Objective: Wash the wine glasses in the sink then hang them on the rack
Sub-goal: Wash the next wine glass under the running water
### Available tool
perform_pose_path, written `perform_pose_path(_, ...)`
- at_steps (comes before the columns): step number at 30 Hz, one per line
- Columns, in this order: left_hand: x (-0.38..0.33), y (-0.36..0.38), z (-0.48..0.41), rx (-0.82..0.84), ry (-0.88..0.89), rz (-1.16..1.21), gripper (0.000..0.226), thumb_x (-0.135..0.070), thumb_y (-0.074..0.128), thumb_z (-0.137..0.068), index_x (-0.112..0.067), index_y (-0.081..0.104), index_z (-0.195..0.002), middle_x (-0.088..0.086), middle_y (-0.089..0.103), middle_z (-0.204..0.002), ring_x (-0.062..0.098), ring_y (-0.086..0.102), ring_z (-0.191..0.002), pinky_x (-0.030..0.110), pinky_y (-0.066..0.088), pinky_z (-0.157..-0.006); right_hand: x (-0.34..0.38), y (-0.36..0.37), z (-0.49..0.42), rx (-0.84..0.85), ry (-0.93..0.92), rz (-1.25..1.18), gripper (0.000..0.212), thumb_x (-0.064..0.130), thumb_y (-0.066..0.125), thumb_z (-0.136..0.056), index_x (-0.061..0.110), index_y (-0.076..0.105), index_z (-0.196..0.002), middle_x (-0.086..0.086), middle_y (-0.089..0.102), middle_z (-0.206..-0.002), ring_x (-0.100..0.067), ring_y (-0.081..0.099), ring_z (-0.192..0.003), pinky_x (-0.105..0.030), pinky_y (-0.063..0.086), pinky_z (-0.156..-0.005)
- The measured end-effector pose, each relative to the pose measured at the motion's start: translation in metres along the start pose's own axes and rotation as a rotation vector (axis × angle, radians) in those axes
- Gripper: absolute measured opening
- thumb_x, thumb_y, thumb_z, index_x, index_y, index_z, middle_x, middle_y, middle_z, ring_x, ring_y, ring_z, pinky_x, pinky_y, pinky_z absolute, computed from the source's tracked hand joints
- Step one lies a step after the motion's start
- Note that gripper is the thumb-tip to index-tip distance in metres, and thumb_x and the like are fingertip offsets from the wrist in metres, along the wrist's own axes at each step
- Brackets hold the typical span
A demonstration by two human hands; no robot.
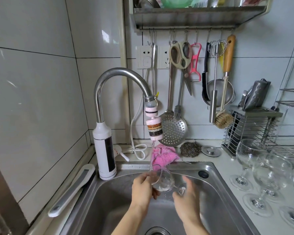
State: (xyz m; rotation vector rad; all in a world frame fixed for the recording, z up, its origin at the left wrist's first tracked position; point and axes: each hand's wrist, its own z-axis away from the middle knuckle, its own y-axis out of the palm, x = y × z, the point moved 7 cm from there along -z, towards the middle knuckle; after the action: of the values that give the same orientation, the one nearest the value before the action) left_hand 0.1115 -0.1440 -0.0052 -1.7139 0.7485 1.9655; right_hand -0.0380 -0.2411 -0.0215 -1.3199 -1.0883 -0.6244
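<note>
1. Gripping the bowl of a wine glass (163,181) over the sink (215,173), the left hand (142,186) has its fingers curled round the glass near the rim.
2. The wine glass lies tilted on its side above the sink basin, with its rim toward the sink's left and its foot toward the sink's right.
3. The right hand (187,199) is at the foot of the glass, over the right half of the sink. It is motion-blurred, so I cannot tell whether its fingers clamp the foot or only touch it.
4. A thin water stream (152,153) falls from the tap filter (154,130) above the sink's back edge and meets the glass's rim.
5. The faucet (109,75) rises at the sink's back-left corner.
6. Several spare wine glasses (249,155) stand upright on the counter just right of the sink.
7. A pink cloth (163,154), a steel scourer (190,149) and a sink plug (210,150) lie behind the sink's back edge.
</note>
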Motion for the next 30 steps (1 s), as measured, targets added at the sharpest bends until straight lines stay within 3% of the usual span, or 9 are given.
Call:
perform_pose_path(4, 0.000, 0.000, 0.001, 0.014, 0.005, 0.048, 0.023, 0.004, 0.050, -0.091, -0.001, 0.072, -0.098, 0.021, 0.070, -0.073, 0.025, 0.052, -0.043, 0.025, 0.037, -0.040, 0.012, 0.010, 0.004, 0.091, -0.142, 0.277, 0.037, 0.029, 0.071, -0.086, 0.021, 0.065, -0.121, -0.006, 0.047, -0.145, -0.017, 0.032, -0.142, -0.029, 0.022, -0.113)
perform_pose_path(7, -0.003, 0.002, 0.003, 0.040, 0.043, 0.032, 0.027, 0.002, 0.049, -0.094, -0.006, 0.074, -0.098, 0.028, 0.072, -0.082, 0.026, 0.053, -0.044, 0.027, 0.039, -0.041, 0.019, 0.004, 0.005, 0.012, -0.199, 0.239, 0.018, 0.026, 0.077, -0.080, 0.018, 0.068, -0.094, 0.000, 0.062, -0.112, -0.017, 0.049, -0.121, -0.035, 0.032, -0.097)
perform_pose_path(9, -0.008, 0.003, 0.006, 0.027, 0.111, -0.019, 0.025, -0.009, 0.051, -0.100, -0.012, 0.075, -0.098, 0.016, 0.076, -0.081, 0.027, 0.057, -0.047, 0.031, 0.045, -0.045, 0.022, 0.000, 0.005, -0.021, -0.213, 0.237, 0.012, 0.024, 0.075, -0.083, 0.019, 0.066, -0.089, 0.003, 0.064, -0.101, -0.019, 0.055, -0.105, -0.035, 0.032, -0.089)
perform_pose_path(13, -0.038, -0.009, 0.024, -0.205, 0.565, -0.451, 0.028, -0.054, 0.052, -0.097, -0.030, 0.066, -0.102, -0.011, 0.069, -0.093, 0.011, 0.065, -0.083, 0.034, 0.053, -0.075, 0.021, -0.002, 0.007, -0.037, -0.186, 0.213, 0.010, 0.022, 0.071, -0.087, 0.021, 0.063, -0.081, 0.004, 0.065, -0.088, -0.027, 0.059, -0.094, -0.034, 0.031, -0.078)
perform_pose_path(15, -0.051, -0.004, 0.037, -0.221, 0.819, -0.649, 0.032, -0.056, 0.053, -0.095, -0.028, 0.061, -0.107, -0.014, 0.057, -0.107, 0.005, 0.055, -0.099, 0.022, 0.047, -0.080, 0.022, -0.003, 0.008, -0.053, -0.194, 0.195, 0.010, 0.025, 0.071, -0.088, 0.021, 0.065, -0.081, 0.003, 0.066, -0.086, -0.026, 0.060, -0.092, -0.035, 0.034, -0.080)
perform_pose_path(17, -0.054, 0.005, 0.041, -0.125, 0.908, -0.711, 0.026, -0.052, 0.061, -0.091, -0.029, 0.059, -0.103, -0.018, 0.056, -0.099, -0.001, 0.052, -0.092, 0.014, 0.043, -0.075, 0.023, -0.002, 0.008, -0.043, -0.182, 0.200, 0.009, 0.030, 0.069, -0.090, 0.022, 0.069, -0.088, 0.002, 0.068, -0.090, -0.023, 0.061, -0.094, -0.035, 0.036, -0.085)
perform_pose_path(21, -0.056, 0.012, 0.031, 0.059, 0.817, -0.738, 0.010, -0.036, 0.070, -0.082, -0.029, 0.065, -0.088, -0.021, 0.067, -0.082, -0.002, 0.058, -0.073, 0.019, 0.046, -0.066, 0.025, -0.003, 0.008, -0.059, -0.196, 0.218, 0.008, 0.024, 0.072, -0.088, 0.018, 0.067, -0.085, 0.000, 0.066, -0.092, -0.025, 0.060, -0.097, -0.036, 0.033, -0.087)
perform_pose_path(26, -0.044, 0.014, 0.019, 0.369, 0.557, -0.826, 0.018, -0.030, 0.076, -0.080, -0.040, 0.080, -0.094, -0.024, 0.077, -0.093, 0.003, 0.072, -0.085, 0.026, 0.056, -0.083, 0.031, -0.012, 0.009, -0.155, -0.242, 0.290, 0.012, 0.003, 0.076, -0.077, 0.011, 0.071, -0.084, -0.006, 0.065, -0.096, -0.032, 0.060, -0.099, -0.045, 0.034, -0.096)
perform_pose_path(30, -0.044, 0.016, 0.020, 0.367, 0.618, -0.900, 0.007, -0.032, 0.081, -0.082, -0.033, 0.082, -0.088, -0.021, 0.078, -0.091, -0.002, 0.071, -0.087, 0.022, 0.054, -0.083, 0.031, -0.012, 0.011, -0.141, -0.219, 0.393, 0.012, 0.016, 0.073, -0.083, 0.016, 0.070, -0.095, -0.002, 0.056, -0.127, -0.029, 0.049, -0.123, -0.041, 0.036, -0.098)
